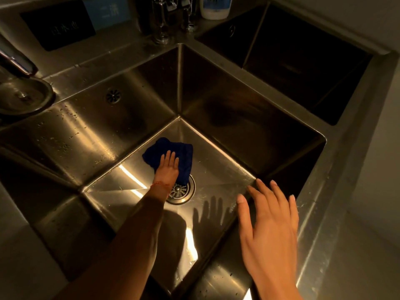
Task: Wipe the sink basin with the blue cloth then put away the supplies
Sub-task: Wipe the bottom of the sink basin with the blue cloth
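Head view: my left hand (167, 167) presses the blue cloth (171, 155) flat against the floor of the sink basin (216, 169), at centre frame, just above the drain (180, 190). My fingers lie straight and together on top of the fabric, palm down, pinning it rather than gripping it. My right hand (268, 226) hovers at lower right over the basin's near edge, fingers spread wide and holding nothing. By my reckoning the wiping step is in hand, with the floor partly covered; the next move calls for sweeping the cloth across the remaining floor and up the walls, where droplets show at left. The cloth is bunched, its long axis running roughly left to right, one lobe pointing toward the upper left. A white bottle (213, 7) stands at the top edge.
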`<state>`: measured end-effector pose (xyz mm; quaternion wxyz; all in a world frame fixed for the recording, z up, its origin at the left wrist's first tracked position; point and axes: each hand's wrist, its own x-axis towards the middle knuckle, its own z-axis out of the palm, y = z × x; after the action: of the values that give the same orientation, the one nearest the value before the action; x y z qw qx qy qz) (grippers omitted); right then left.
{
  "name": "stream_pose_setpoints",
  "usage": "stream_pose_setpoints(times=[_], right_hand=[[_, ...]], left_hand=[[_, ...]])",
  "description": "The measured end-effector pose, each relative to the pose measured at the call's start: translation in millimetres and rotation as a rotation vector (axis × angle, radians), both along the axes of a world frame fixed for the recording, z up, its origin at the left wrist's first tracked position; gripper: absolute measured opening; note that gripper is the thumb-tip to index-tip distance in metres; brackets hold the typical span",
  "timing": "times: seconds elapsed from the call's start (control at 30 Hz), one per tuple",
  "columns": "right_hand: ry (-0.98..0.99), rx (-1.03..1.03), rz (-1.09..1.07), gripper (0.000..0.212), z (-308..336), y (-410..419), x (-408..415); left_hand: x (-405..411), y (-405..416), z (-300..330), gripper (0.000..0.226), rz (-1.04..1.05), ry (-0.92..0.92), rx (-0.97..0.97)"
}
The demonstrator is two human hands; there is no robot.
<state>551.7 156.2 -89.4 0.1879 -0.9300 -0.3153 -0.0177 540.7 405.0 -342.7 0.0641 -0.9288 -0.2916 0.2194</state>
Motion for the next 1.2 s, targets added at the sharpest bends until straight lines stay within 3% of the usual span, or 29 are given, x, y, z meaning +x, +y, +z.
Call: stream_pose_setpoints(times=[0.17, 0.6, 1.2], right_hand=[[-0.012, 0.011, 0.005, 0.053, 0.4, 0.1, 0.2], [-0.011, -0.007, 0.006, 0.052, -0.2, 0.5, 0.2], [-0.007, -0.025, 0.011, 0.055, -0.2, -0.4, 0.0]], left_hand=[[-4.9, 6.8, -2.3, 0.070, -0.008, 0.007, -0.004], [25.7, -11.1, 1.4, 0.065, 0.089, -0.099, -0.105], [22.2, 1.2, 2.8, 0.055, 0.125, -0.123, -0.082]])
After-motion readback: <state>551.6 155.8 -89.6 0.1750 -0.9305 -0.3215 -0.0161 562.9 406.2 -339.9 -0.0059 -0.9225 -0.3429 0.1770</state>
